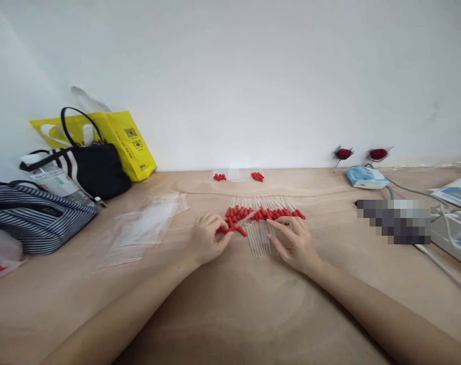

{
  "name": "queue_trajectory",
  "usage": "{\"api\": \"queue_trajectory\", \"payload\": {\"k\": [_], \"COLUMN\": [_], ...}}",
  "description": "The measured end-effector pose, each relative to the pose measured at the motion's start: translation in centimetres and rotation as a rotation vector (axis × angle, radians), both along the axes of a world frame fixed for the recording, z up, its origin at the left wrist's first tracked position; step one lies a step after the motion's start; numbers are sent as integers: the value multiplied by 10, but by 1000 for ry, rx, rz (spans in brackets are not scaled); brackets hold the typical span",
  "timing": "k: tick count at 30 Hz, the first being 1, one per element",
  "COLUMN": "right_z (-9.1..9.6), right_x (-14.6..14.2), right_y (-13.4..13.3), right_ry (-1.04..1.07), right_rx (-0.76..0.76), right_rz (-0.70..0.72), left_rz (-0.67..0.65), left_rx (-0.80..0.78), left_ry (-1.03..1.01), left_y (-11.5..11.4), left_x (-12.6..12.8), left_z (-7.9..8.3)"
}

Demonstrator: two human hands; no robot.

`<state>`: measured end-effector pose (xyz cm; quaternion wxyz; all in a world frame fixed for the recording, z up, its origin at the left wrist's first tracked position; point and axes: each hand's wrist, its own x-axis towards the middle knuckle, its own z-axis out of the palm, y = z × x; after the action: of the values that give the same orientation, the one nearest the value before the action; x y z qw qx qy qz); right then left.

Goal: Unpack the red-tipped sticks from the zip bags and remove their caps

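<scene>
In the head view, my left hand (pixel 209 237) is closed around the red rubber bulb of a dropper (pixel 247 218), whose clear tube slants up to the right. My right hand (pixel 295 243) has its thumb and forefinger apart, over the right side of a group of clear-tubed droppers (pixel 258 241) pointing towards me. Beyond them, a row of red-bulbed droppers (pixel 276 215) lies with tubes pointing away. Another loose red bulb (pixel 241 231) lies beside my left fingertips. Whether my right fingertips touch the tubes, I cannot make out.
Clear zip bags (pixel 150 220) lie to the left. Bagged droppers (pixel 240 175) sit by the wall. A striped bag (pixel 44 218), a black bag (pixel 105 170) and a yellow bag (pixel 133 147) stand far left. Wipes (pixel 365 177), roses (pixel 343 153) and cables are right.
</scene>
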<state>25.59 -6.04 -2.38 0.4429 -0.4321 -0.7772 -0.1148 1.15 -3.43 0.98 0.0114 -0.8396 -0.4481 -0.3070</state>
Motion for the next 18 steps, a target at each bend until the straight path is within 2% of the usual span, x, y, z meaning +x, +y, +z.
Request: {"api": "queue_trajectory", "payload": {"k": [3, 7, 13, 18], "right_z": [7, 9, 0, -1], "right_x": [2, -4, -13, -13], "right_y": [-2, -1, 2, -1], "right_ry": [-143, -257, -178, -138], "right_rx": [25, -13, 7, 15], "right_rz": [42, 116, 165, 180], "left_rz": [-146, -233, -251, -310], "left_rx": [39, 83, 87, 73], "left_ry": [55, 83, 41, 97], "left_y": [-12, -15, -13, -12], "left_x": [8, 16, 21, 22], "left_z": [-6, -12, -18, -26]}}
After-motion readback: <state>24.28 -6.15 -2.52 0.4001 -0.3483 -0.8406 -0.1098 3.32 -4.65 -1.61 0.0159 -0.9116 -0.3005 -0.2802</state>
